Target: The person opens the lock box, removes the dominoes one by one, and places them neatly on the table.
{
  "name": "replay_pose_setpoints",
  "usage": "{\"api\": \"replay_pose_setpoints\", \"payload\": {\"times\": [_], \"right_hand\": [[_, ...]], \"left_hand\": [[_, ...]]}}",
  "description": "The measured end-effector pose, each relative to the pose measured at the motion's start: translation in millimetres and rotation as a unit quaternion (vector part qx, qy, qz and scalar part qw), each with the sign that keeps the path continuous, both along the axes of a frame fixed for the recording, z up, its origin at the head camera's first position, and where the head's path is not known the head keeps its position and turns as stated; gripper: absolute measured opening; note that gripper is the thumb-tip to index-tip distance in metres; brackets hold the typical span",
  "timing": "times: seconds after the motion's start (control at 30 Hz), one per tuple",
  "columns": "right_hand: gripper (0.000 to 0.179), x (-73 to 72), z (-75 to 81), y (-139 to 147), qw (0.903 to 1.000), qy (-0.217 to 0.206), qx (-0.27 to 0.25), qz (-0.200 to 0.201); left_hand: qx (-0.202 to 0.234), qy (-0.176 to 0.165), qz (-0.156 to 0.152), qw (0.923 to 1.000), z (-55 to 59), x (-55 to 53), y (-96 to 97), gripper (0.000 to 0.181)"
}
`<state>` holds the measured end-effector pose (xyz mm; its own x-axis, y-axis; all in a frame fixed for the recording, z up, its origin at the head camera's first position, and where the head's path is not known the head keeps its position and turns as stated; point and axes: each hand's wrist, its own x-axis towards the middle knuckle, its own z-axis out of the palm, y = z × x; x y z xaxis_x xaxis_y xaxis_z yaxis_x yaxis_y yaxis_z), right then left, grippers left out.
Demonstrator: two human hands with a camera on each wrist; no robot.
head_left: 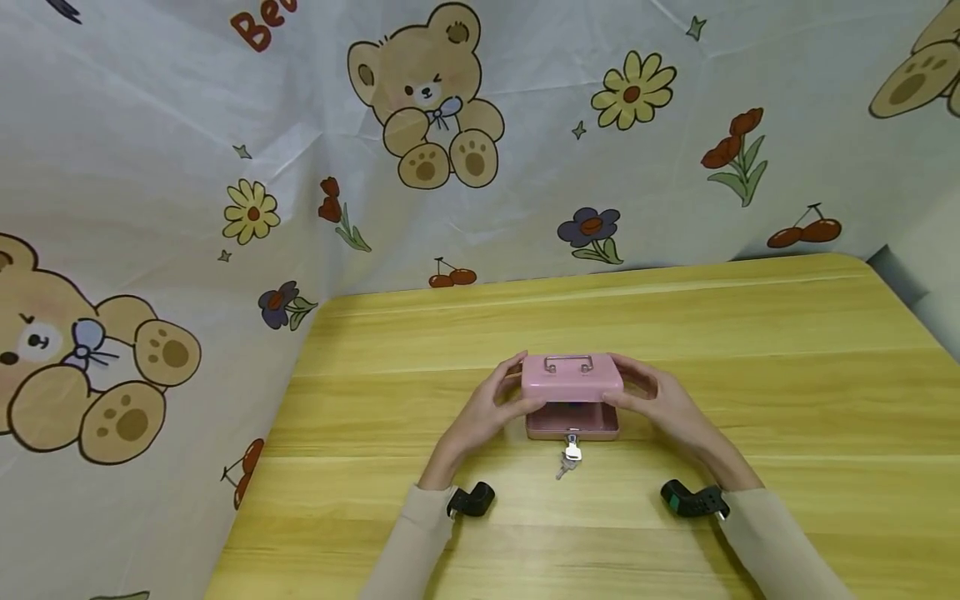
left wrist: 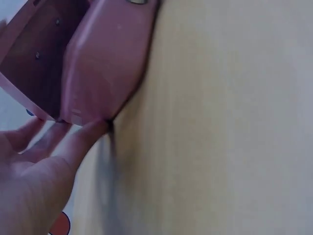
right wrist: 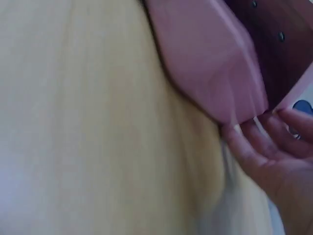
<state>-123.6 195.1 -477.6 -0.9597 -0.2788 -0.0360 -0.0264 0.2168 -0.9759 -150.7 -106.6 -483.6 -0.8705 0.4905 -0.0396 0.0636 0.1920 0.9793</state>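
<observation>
Apparent lid [head_left: 572, 383] adjustment: left hand [head_left: 484, 415] and right hand [head_left: 669, 408] grip the pink cash box [head_left: 572, 395]; next, pivot lid evenly.

From my head feed, the lid [head_left: 572, 379] hides most of the inside of the box [head_left: 540, 434]; a dark scrap [head_left: 576, 405] shows under its edge, too small for me to identify. The keys [head_left: 567, 465] are too small for me to count. The lid's far corners make it hard to see where some fingertips of the left hand [head_left: 487, 408] and right hand [head_left: 667, 406] end. Both sleeves [head_left: 420, 529] run off the bottom, the red lettering [head_left: 258, 25] is cut off at the top, and a bear [head_left: 60, 358] at the left edge. My wrist feeds crop the box, slice a metal latch [left wrist: 138, 1] on the left one, and blur the table [right wrist: 107, 122].
</observation>
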Motion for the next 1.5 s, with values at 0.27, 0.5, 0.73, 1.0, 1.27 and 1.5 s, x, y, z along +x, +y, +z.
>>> {"api": "replay_pose_setpoints", "payload": {"times": [0.27, 0.5, 0.73, 1.0, 1.27, 1.5], "right_hand": [[0.077, -13.0, 25.7, -14.2, 0.9984, -0.051, 0.018, -0.019], [0.09, -24.4, 36.4, -19.8, 0.9948, -0.098, 0.02, -0.021], [0.096, -25.4, 44.8, -26.0, 0.9906, -0.133, 0.016, -0.026], [0.094, -19.5, 41.2, -27.0, 0.9928, -0.115, 0.019, -0.03], [0.087, -3.8, 47.3, -18.8, 0.9904, -0.105, -0.008, -0.089], [0.071, 26.5, 75.0, -29.4, 0.9921, -0.081, -0.02, -0.094]], "left_hand": [[0.034, -0.127, 0.038, 0.9906, 26.0, -12.5, 14.4, 0.078], [0.032, -0.206, 0.074, 0.9752, 42.5, -27.5, 25.9, 0.083], [0.024, -0.231, 0.078, 0.9695, 48.3, -32.3, 27.7, 0.084], [0.03, -0.2, 0.051, 0.978, 45.3, -26.7, 28.0, 0.082], [0.008, -0.11, -0.003, 0.9939, 23.3, -11.1, 20.3, 0.107], [-0.007, -0.052, -0.029, 0.9982, 13.3, -0.4, 14.1, 0.147]]}}
